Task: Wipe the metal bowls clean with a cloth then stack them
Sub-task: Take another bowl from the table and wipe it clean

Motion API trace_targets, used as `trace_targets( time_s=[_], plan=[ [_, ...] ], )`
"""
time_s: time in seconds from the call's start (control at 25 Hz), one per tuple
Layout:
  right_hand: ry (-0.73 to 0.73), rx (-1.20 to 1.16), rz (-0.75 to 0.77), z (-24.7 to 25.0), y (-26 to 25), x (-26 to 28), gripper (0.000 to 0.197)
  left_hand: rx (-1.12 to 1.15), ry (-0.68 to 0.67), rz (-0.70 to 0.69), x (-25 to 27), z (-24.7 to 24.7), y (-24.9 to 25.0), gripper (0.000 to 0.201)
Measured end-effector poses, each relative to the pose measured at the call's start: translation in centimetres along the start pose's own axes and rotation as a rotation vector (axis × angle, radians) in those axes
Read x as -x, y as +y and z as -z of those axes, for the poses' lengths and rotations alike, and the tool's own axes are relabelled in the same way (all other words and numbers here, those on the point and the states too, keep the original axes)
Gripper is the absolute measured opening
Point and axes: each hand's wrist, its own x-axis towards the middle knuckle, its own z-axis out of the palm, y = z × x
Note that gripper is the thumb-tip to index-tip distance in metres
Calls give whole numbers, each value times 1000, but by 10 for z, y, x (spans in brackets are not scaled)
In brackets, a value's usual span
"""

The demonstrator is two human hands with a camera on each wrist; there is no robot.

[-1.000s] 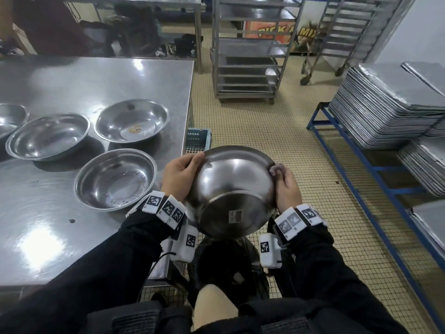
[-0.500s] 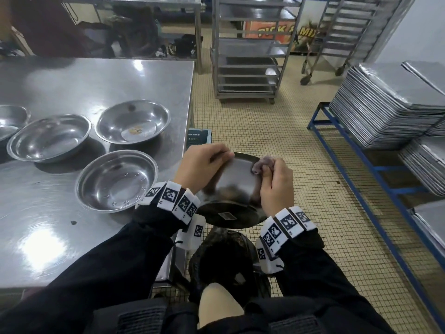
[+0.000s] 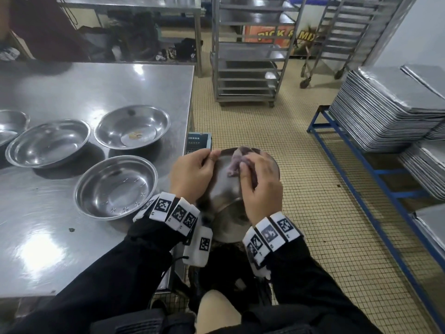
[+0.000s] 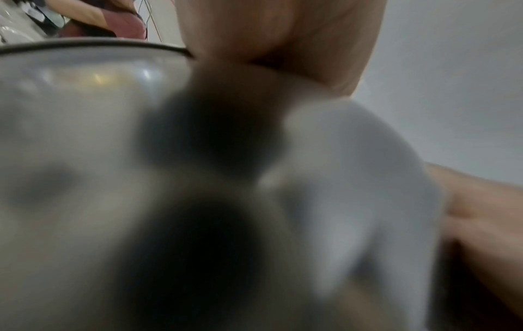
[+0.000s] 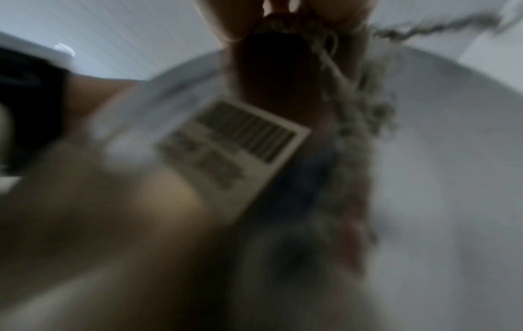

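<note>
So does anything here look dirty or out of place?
Yes: the far bowl on the steel table has a yellowish smear in its bottom, unlike its neighbours. The held bowl carries a barcode sticker underneath.

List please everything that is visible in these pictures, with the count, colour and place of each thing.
Held round metal bowl: one, silver, upside down, between both hands, off the table.
Crumpled cloth: one, pinkish-grey, on held bowl.
Barcode sticker: one, white, on its base.
Empty metal bowls: four, silver, on steel table; one cut off at left.
Tray stacks: silver, on blue racks, right.
Wheeled racks: two, grey, behind.
Left hand: grips bowl rim.
Right hand: presses cloth.
</note>
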Motion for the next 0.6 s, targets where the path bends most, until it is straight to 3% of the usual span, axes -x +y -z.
trace_targets(
  time_s=[0.16,0.28,0.4,0.52,0.6],
  plan=[
    [-103,81,-220,9,13,-21,39,136,50,112,2,-3,-3,49],
    [-169,-74,-495,23,24,-10,42,128,71,141,-2,1,-11,49],
    [-171,-59,-370,21,16,8,44,117,103,161,-3,4,-17,50],
    [-160,158,-110,3,-2,14,52,123,84,132,-2,2,-11,50],
    [-236,337,-80,-1,-11,3,60,117,86,70,1,0,-3,50]
  ],
)
